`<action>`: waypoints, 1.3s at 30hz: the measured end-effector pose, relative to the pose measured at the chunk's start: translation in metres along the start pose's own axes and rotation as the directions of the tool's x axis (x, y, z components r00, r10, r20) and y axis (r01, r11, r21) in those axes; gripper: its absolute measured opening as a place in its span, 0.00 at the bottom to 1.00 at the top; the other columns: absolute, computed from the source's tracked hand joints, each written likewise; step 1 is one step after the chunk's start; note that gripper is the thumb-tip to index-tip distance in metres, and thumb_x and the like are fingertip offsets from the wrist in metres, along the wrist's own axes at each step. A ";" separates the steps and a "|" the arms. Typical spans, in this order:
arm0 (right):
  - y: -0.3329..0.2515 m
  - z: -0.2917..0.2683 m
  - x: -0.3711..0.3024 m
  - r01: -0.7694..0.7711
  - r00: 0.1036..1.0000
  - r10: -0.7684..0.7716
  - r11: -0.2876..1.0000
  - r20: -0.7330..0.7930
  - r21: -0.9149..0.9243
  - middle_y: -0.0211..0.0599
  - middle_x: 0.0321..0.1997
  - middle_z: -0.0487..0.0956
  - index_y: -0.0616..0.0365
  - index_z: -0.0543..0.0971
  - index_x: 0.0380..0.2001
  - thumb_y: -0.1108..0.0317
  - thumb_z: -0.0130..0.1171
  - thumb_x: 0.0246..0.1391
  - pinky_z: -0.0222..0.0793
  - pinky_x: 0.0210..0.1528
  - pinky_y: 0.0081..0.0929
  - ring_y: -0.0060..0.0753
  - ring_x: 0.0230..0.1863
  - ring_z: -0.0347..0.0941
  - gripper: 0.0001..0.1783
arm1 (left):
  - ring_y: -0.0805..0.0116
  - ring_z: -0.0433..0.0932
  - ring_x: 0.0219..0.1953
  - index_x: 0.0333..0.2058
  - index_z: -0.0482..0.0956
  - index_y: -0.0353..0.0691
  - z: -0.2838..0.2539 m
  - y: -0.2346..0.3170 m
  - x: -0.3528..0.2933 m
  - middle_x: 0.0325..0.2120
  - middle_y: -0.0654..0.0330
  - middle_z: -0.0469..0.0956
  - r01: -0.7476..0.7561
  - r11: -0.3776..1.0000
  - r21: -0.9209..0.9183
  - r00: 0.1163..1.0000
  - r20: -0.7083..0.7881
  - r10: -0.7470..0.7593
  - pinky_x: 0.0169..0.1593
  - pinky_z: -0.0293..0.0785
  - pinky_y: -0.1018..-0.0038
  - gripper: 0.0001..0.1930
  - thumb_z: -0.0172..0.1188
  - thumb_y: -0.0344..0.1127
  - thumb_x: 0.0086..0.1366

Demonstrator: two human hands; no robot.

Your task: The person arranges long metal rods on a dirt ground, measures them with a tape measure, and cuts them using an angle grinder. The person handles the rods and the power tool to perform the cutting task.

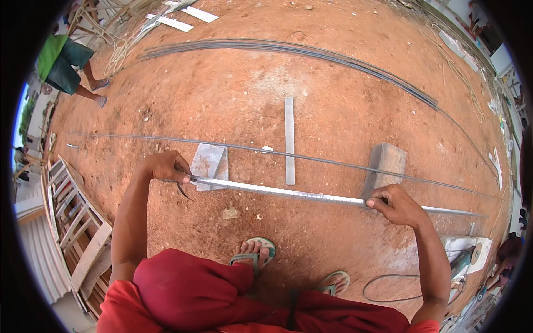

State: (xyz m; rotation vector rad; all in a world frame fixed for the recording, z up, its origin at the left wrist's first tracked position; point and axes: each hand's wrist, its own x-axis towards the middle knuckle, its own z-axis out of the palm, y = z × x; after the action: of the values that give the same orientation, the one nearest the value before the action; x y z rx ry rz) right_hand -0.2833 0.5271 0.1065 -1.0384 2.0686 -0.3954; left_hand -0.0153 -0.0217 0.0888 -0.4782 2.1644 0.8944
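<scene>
Head view shows me left hand (168,165) and right hand (396,203) pinching a thin, shiny strip (288,192), nine to three o'clock. Grainy red earth (211,100) spreads at eleven, edged by slender grey rods (266,45).

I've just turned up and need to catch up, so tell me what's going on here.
A person in red clothes holds a long silver strip level in both hands: the left hand pinches its left end, and the right hand grips it farther along, with more strip running on past it. Just beyond, a thin rod crosses over a left block and a right block. Farther off, a bundle of rods lies on the reddish ground.
</scene>
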 end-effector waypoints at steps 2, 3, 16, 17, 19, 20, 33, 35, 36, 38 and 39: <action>-0.024 0.008 0.010 0.069 0.997 -0.069 0.998 -0.039 -0.007 0.54 0.33 0.83 0.66 0.84 0.41 0.59 0.60 0.65 0.75 0.40 0.47 0.56 0.35 0.81 0.18 | 0.69 0.82 0.34 0.42 0.89 0.39 0.010 0.029 0.009 0.31 0.61 0.88 -0.038 0.998 -0.045 0.997 0.062 0.041 0.41 0.76 0.68 0.21 0.77 0.49 0.56; -0.037 0.019 0.021 0.132 0.981 -0.134 0.991 -0.141 -0.022 0.54 0.33 0.83 0.66 0.84 0.41 0.59 0.61 0.65 0.75 0.41 0.48 0.57 0.35 0.81 0.17 | 0.68 0.82 0.35 0.43 0.89 0.38 0.020 0.045 0.021 0.33 0.60 0.88 -0.074 0.997 -0.035 0.993 0.091 0.076 0.43 0.77 0.69 0.23 0.76 0.51 0.57; -0.011 -0.028 0.005 0.287 0.957 -0.288 0.957 0.037 0.042 0.55 0.38 0.82 0.67 0.82 0.44 0.55 0.62 0.63 0.75 0.49 0.47 0.53 0.44 0.81 0.21 | 0.74 0.77 0.29 0.36 0.90 0.37 0.018 0.053 -0.022 0.25 0.65 0.85 0.103 0.995 0.010 0.993 -0.057 -0.102 0.36 0.72 0.70 0.19 0.77 0.48 0.57; -0.005 -0.015 0.007 0.314 0.949 -0.314 0.949 0.004 -0.007 0.55 0.40 0.82 0.67 0.81 0.45 0.54 0.63 0.62 0.76 0.50 0.47 0.53 0.45 0.81 0.23 | 0.74 0.77 0.28 0.36 0.90 0.37 0.015 0.055 -0.030 0.25 0.65 0.85 0.120 0.992 -0.031 0.992 -0.040 -0.121 0.35 0.72 0.70 0.18 0.76 0.48 0.58; 0.000 0.004 0.016 0.362 0.921 -0.374 0.925 -0.108 -0.117 0.55 0.43 0.82 0.67 0.79 0.50 0.52 0.67 0.59 0.76 0.52 0.48 0.54 0.46 0.81 0.28 | 0.75 0.77 0.27 0.35 0.90 0.38 0.007 0.071 -0.046 0.23 0.66 0.84 0.154 0.988 -0.003 0.988 -0.008 -0.154 0.33 0.72 0.71 0.17 0.75 0.48 0.59; 0.000 0.010 0.025 0.374 0.897 -0.403 0.911 -0.182 -0.175 0.55 0.45 0.82 0.67 0.78 0.52 0.51 0.68 0.57 0.76 0.53 0.49 0.55 0.47 0.81 0.31 | 0.75 0.77 0.26 0.35 0.90 0.38 -0.003 0.080 -0.050 0.23 0.66 0.84 0.167 0.984 0.063 0.986 0.015 -0.168 0.33 0.72 0.71 0.17 0.74 0.48 0.60; 0.022 -0.015 0.031 0.470 0.874 -0.467 0.883 -0.130 -0.011 0.52 0.36 0.83 0.68 0.82 0.39 0.63 0.62 0.64 0.74 0.39 0.44 0.43 0.37 0.81 0.15 | 0.74 0.80 0.29 0.39 0.90 0.38 -0.124 0.186 -0.107 0.28 0.62 0.87 0.442 0.817 0.370 0.883 -0.016 -0.470 0.35 0.75 0.74 0.19 0.75 0.49 0.59; 0.036 -0.018 0.019 0.372 0.916 -0.343 0.921 -0.208 0.119 0.48 0.32 0.82 0.68 0.82 0.35 0.64 0.62 0.64 0.73 0.37 0.40 0.38 0.33 0.78 0.14 | 0.73 0.82 0.31 0.39 0.90 0.37 -0.129 0.163 -0.108 0.28 0.61 0.87 0.435 0.862 0.259 0.895 -0.016 -0.447 0.40 0.77 0.73 0.20 0.77 0.48 0.57; 0.042 -0.025 0.012 0.316 0.932 -0.271 0.933 -0.241 0.170 0.46 0.31 0.82 0.68 0.82 0.34 0.65 0.62 0.64 0.72 0.36 0.39 0.35 0.32 0.77 0.14 | 0.73 0.82 0.32 0.39 0.90 0.37 -0.132 0.155 -0.100 0.29 0.61 0.87 0.426 0.876 0.224 0.901 -0.013 -0.435 0.41 0.77 0.73 0.20 0.77 0.48 0.57; 0.056 -0.035 -0.001 0.271 0.942 -0.205 0.932 -0.266 0.242 0.42 0.28 0.81 0.67 0.83 0.34 0.65 0.62 0.64 0.71 0.35 0.38 0.32 0.31 0.76 0.13 | 0.73 0.82 0.32 0.39 0.89 0.37 -0.128 0.139 -0.078 0.29 0.61 0.87 0.366 0.911 0.191 0.925 0.034 -0.379 0.42 0.77 0.73 0.20 0.76 0.48 0.58; 0.057 -0.038 -0.005 0.250 0.945 -0.172 0.928 -0.277 0.277 0.40 0.27 0.81 0.67 0.83 0.34 0.65 0.62 0.64 0.71 0.35 0.37 0.30 0.30 0.75 0.13 | 0.73 0.82 0.33 0.39 0.89 0.36 -0.128 0.130 -0.069 0.29 0.61 0.87 0.336 0.926 0.172 0.935 0.058 -0.350 0.42 0.77 0.73 0.20 0.76 0.48 0.59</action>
State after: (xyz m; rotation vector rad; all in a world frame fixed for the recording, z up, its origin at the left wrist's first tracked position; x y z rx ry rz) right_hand -0.3412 0.5644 0.1014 -1.0647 2.0254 -0.9741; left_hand -0.1062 -0.0209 0.2619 -0.6988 1.9706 0.5333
